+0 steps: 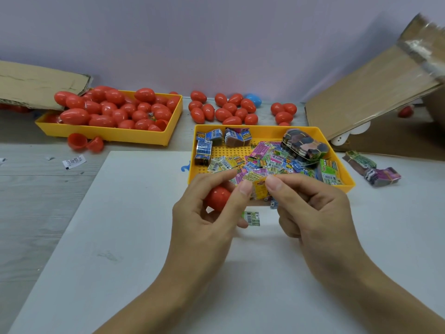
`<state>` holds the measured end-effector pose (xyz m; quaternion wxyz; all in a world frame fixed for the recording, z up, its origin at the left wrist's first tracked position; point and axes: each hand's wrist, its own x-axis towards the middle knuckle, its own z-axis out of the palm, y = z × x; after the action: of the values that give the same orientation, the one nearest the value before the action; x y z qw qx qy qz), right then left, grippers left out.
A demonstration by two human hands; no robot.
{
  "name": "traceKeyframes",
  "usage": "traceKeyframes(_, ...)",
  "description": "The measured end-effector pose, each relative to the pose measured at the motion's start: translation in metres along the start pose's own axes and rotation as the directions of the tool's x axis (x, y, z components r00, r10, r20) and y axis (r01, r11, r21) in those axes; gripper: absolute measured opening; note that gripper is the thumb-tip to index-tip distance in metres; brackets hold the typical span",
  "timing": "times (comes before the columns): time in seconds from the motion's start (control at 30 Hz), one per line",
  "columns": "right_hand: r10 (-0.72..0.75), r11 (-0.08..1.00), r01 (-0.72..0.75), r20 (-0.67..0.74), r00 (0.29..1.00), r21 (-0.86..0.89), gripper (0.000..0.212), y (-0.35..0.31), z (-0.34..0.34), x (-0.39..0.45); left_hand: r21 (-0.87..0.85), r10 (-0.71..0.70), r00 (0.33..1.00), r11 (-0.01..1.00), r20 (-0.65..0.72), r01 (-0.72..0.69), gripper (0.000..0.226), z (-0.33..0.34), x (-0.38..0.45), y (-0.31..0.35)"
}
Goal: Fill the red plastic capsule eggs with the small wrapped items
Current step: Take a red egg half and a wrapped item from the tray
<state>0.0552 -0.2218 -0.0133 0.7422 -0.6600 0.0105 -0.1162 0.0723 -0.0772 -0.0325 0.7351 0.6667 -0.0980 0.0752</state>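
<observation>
Left hand (207,210): curled round a red plastic egg half (218,197); thumb and forefinger pinch a small yellow wrapped packet (261,189)
Right hand (310,208): pinches the same packet from the other side; remaining fingers curled
Near yellow plastic tray (346,183): loose wrapped packets, banded bundles; just beyond the hands
Far yellow tray (108,133): heaped with closed red eggs; more loose on the desk (120,237)
Green packet (251,218): flat on desk beneath the hands

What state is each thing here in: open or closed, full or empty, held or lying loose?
Left hand: grips a red egg.
Right hand: pinches a yellow packet.
Left tray: heaped with closed eggs.
Right tray: partly filled with packets.
Open egg: two halves, apart, on the table.
Blue egg: closed.
Green packet: loose on the board.
</observation>
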Motion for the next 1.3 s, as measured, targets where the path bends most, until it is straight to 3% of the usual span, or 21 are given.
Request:
traceKeyframes(0.07,0.032,0.999,-0.032,0.012,0.999,0.031,0.028,0.000,0.000,0.000,-0.017,-0.019,1.000,1.000,0.023,0.019,0.024,0.000,0.001,-0.001)
traceKeyframes(0.23,0.032,0.999,-0.033,0.011,0.999,0.033,0.027,-0.001,0.000,0.000,0.030,0.101,0.991,0.994,0.087,-0.104,0.008,-0.002,0.001,-0.003)
traceKeyframes(0.37,-0.127,0.980,0.130,0.028,0.991,-0.150,0.029,-0.001,-0.005,0.000,0.028,0.130,0.988,0.991,0.080,-0.132,0.006,-0.002,0.002,-0.002)
traceKeyframes(0.47,-0.306,0.847,0.339,0.147,0.941,-0.409,0.051,-0.003,-0.011,-0.002,0.011,0.123,0.990,0.992,0.072,-0.124,0.006,-0.004,0.002,-0.001)
traceKeyframes(0.53,-0.376,0.741,0.446,0.240,0.895,-0.501,0.046,-0.003,-0.013,-0.002,0.015,0.129,0.988,0.991,0.083,-0.131,0.007,-0.004,0.002,-0.001)
traceKeyframes(0.87,-0.494,0.548,0.549,0.286,0.821,-0.631,0.015,-0.006,-0.015,-0.002,0.032,0.163,0.985,0.986,0.059,-0.165,0.004,-0.004,0.001,0.001)
traceKeyframes(1.2,-0.312,0.670,0.429,0.294,0.903,-0.606,0.010,-0.008,-0.016,0.002,0.102,0.223,0.967,0.966,0.126,-0.236,0.016,-0.002,-0.003,0.000)
traceKeyframes(1.3,-0.200,0.822,0.302,0.252,0.947,-0.483,0.014,-0.011,-0.017,0.002,0.118,0.243,0.962,0.959,0.122,-0.258,0.019,-0.002,-0.003,0.000)
